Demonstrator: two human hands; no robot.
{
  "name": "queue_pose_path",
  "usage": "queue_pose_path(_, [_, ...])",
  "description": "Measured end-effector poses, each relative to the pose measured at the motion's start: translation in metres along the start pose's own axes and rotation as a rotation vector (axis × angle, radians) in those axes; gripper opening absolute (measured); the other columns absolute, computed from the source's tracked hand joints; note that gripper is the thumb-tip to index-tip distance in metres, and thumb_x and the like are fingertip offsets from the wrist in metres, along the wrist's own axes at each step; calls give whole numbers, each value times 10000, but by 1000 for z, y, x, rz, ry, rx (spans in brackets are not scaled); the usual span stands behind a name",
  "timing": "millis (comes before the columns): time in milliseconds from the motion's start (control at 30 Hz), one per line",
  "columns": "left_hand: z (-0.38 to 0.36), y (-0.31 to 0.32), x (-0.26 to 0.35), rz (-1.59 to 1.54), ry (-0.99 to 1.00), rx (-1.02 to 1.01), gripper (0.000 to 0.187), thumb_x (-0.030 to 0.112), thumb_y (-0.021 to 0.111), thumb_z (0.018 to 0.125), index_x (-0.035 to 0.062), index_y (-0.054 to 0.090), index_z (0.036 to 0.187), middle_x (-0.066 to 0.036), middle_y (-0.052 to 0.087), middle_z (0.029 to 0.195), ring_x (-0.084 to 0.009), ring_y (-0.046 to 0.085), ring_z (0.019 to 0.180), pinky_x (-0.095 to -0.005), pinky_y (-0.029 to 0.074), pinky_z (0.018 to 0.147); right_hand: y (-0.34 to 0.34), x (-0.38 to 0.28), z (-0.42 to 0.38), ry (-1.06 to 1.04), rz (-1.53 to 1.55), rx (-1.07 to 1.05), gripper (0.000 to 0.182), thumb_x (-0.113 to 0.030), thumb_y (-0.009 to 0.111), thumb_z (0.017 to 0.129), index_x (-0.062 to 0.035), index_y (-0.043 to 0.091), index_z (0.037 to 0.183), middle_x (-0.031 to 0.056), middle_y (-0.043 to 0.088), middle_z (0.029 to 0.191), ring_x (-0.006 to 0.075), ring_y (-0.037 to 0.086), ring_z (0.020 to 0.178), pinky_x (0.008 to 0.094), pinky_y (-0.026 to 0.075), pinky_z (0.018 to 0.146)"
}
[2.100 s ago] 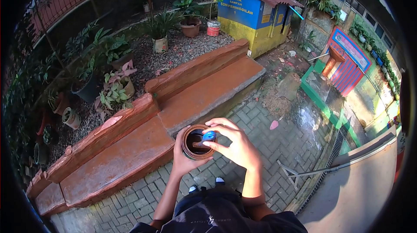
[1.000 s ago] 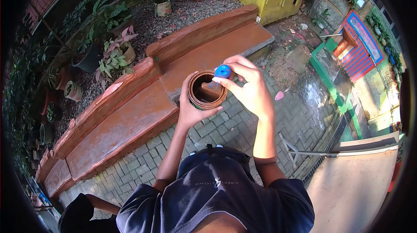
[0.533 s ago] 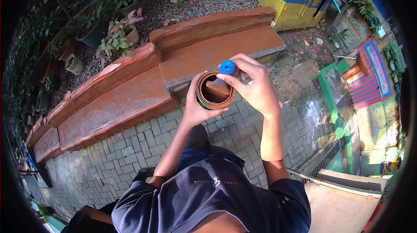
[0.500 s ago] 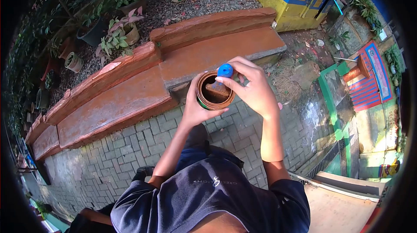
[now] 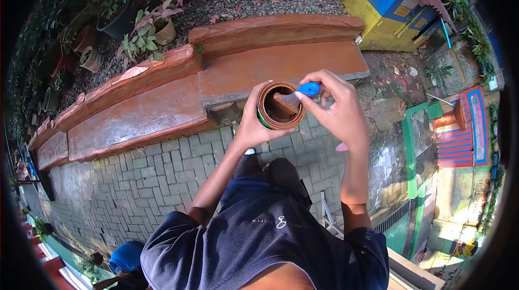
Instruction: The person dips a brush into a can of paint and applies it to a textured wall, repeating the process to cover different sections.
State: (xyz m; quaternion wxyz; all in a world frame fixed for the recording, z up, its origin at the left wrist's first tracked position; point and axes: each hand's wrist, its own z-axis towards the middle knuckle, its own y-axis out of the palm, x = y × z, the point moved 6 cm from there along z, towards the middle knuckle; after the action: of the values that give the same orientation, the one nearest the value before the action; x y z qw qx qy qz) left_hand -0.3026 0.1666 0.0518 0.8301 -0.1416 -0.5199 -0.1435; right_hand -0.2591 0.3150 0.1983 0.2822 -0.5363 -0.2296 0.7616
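My left hand [image 5: 253, 126] is wrapped round the left and lower side of an open can [image 5: 266, 89] with a brown rim and a green patch on its outside. Between the thumb and fingers of my right hand [image 5: 336, 107] is the blue handle [image 5: 308, 89] of a brush. Its brown-coated head [image 5: 283, 99] sits inside the mouth of the can, tilted down to the left. The can's inside is dark brown. What lies at its bottom is hard to make out.
Ahead runs a curved reddish-brown bench [image 5: 281, 65] with a low backrest. Potted plants [image 5: 165, 31] stand on gravel behind it. A blue and yellow box [image 5: 386, 14] is at the upper right. Grey paving [image 5: 146, 182] lies below. A blue object [image 5: 125, 256] shows at lower left.
The brush has tilted, its handle swinging right and lower with my right hand. Both hands and the can sit slightly further right in view. The blue object has appeared at lower left.
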Motion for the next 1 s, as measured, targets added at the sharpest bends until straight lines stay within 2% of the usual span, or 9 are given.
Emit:
queue_pose_path(233, [15,20,10,90,5,165,1149,225,975,517,-17,330,1436,-163,508,1366,-265,515,1286,-404,408,1113,-34,21,22,-110,154,57,197,-68,742,835,-16,615,976,51,642,850,103,548,640,253,408,535])
queue_pose_path(367, [9,41,16,148,5,308,1135,219,972,517,-17,339,1429,-159,512,1358,-266,524,1273,-404,413,1107,-44,33,31,-184,282,-38,189,-69,742,843,-11,610,966,44,632,838,96,553,667,247,411,548])
queue_pose_path(500, [1,64,22,233,-3,432,1133,213,974,523,-12,335,1432,-158,517,1348,-262,522,1272,-403,415,1102,-52,40,38,-370,309,-113,181,-64,738,849,-14,614,971,35,626,840,81,548,675,239,409,541])
queue_pose_path(567, [-4,73,24,228,-13,537,1080,252,960,536,-14,370,1401,-166,528,1327,-282,536,1261,-404,419,1096,-62,43,38,-432,405,-50,186,-67,737,850,-12,613,978,44,621,846,86,547,676,248,418,545])
queue_pose_path(633, [-8,83,21,224,-4,583,1068,237,958,541,-18,373,1397,-169,534,1316,-283,541,1255,-403,422,1091,-61,49,36,-402,453,-63,188,-70,737,857,-11,616,988,47,623,855,90,553,687,251,436,564])
queue_pose_path(700, [-20,92,21,296,-29,592,1110,189,969,538,-12,334,1426,-155,511,1352,-260,522,1270,-400,416,1098,-39,60,26,-316,383,-222,189,-78,738,866,-11,620,997,38,624,859,89,565,696,239,447,579])
queue_pose_path(733, [-24,96,21,271,-10,631,1074,220,956,550,-17,355,1407,-167,531,1318,-284,536,1258,-401,419,1092,-29,67,20,-349,399,-286,193,-84,741,872,-4,622,1000,30,624,857,88,572,694,230,456,600])
queue_pose_path(900, [-45,94,25,264,-9,666,1079,230,957,549,-20,353,1408,-173,534,1312,-280,540,1254,-400,418,1093,-33,69,5,-180,535,-82,172,-83,732,890,2,629,998,33,629,858,70,570,697,227,461,614])
queue_pose_path(1000, [-46,82,30,254,41,668,1082,237,958,544,-20,355,1405,-172,532,1317,-285,540,1255,-403,424,1088,-21,69,-7,-116,508,-152,165,-86,721,901,0,629,1007,40,638,871,78,597,722,233,484,640])
